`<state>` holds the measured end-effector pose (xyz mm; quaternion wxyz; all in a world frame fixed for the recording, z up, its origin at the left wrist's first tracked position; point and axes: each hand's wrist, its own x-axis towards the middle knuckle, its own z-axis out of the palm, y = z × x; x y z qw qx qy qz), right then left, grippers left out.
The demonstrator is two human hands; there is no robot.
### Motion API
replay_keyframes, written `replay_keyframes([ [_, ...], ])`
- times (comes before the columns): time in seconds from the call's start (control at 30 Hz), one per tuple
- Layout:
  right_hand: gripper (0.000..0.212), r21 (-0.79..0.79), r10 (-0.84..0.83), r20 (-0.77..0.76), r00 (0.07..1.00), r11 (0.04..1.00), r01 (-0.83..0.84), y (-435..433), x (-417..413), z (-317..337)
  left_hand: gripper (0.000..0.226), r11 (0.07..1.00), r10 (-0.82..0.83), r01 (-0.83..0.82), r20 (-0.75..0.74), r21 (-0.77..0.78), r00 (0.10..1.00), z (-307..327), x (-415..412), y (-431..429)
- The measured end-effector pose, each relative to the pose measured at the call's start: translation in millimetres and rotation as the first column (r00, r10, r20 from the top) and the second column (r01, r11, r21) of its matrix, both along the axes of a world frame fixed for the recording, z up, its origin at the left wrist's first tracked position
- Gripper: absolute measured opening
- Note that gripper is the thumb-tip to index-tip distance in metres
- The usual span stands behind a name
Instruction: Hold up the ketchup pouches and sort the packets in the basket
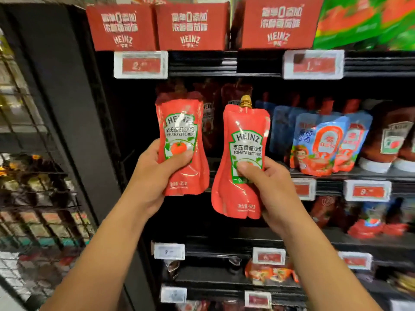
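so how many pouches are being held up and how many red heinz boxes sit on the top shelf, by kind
Heinz ketchup pouches held up: 2, one in the left hand at, one in the right hand at
Red Heinz boxes: 3, at
Total: 5

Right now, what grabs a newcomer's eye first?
Two red Heinz ketchup pouches at centre: left hand grips the left pouch, right hand the right pouch, which has a gold cap. Behind, blue pouches stand on the shelf to the right; red Heinz boxes sit above.
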<state>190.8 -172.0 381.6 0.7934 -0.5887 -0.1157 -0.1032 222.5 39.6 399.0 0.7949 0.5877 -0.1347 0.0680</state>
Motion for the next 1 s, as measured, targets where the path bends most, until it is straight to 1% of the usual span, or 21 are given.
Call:
replay_keyframes([
  [0.07, 0.017, -0.008, -0.013, -0.018, 1.000, 1.000, 0.013, 6.1, 5.9, 5.8, 0.054, 0.999, -0.013, 0.013, -0.027, 0.033, 1.000, 4.2, 4.9, 5.2],
  [0.17, 0.017, -0.064, -0.034, -0.045, 0.998, 0.997, 0.031, 11.0, 15.8, 13.9, 0.052, 0.998, -0.032, 0.034, -0.039, 0.052, 0.999, 9.2, 12.6, 12.3],
  [0.3, 0.020, -0.153, -0.056, -0.057, 0.997, 0.987, 0.047, 11.7, 29.5, 25.7, 0.045, 0.997, -0.016, 0.017, -0.013, 0.081, 1.000, 15.9, 25.0, 20.2],
  [0.37, 0.021, -0.177, -0.058, -0.045, 0.997, 0.983, 0.049, 11.0, 36.9, 32.1, 0.046, 0.994, -0.001, -0.001, 0.012, 0.110, 1.000, 19.2, 32.1, 22.3],
  [0.43, 0.022, -0.198, -0.053, -0.021, 0.998, 0.979, 0.047, 9.8, 44.9, 37.8, 0.047, 0.984, 0.040, -0.046, 0.038, 0.170, 0.998, 21.8, 40.5, 24.0],
  [0.53, 0.022, -0.259, -0.086, 0.007, 0.996, 0.962, 0.085, 6.7, 57.5, 41.4, 0.038, 0.957, 0.126, -0.140, 0.069, 0.254, 0.990, 22.8, 54.6, 24.8],
  [0.7, 0.022, -0.263, -0.149, -0.003, 0.989, 0.954, 0.143, 1.8, 74.7, 35.7, 0.036, 0.931, 0.232, -0.242, 0.068, 0.273, 0.970, 16.2, 76.3, 22.6],
  [0.83, 0.015, -0.290, -0.202, -0.007, 0.979, 0.938, 0.191, -2.4, 82.3, 31.8, 0.040, 0.888, 0.282, -0.305, 0.115, 0.344, 0.952, 4.8, 84.7, 21.9],
  [0.9, 0.014, -0.310, -0.205, -0.007, 0.979, 0.931, 0.193, -2.7, 83.7, 32.2, 0.046, 0.849, 0.338, -0.376, 0.166, 0.371, 0.927, 2.2, 85.3, 19.3],
  [0.93, 0.015, -0.322, -0.207, -0.006, 0.978, 0.927, 0.195, -2.7, 83.7, 32.5, 0.053, 0.825, 0.372, -0.415, 0.185, 0.382, 0.910, 1.3, 84.9, 17.9],
  [1.0, 0.018, -0.338, -0.218, 0.008, 0.976, 0.918, 0.208, -3.3, 82.8, 31.6, 0.075, 0.765, 0.443, -0.493, 0.217, 0.415, 0.870, -0.9, 82.8, 15.6],
])
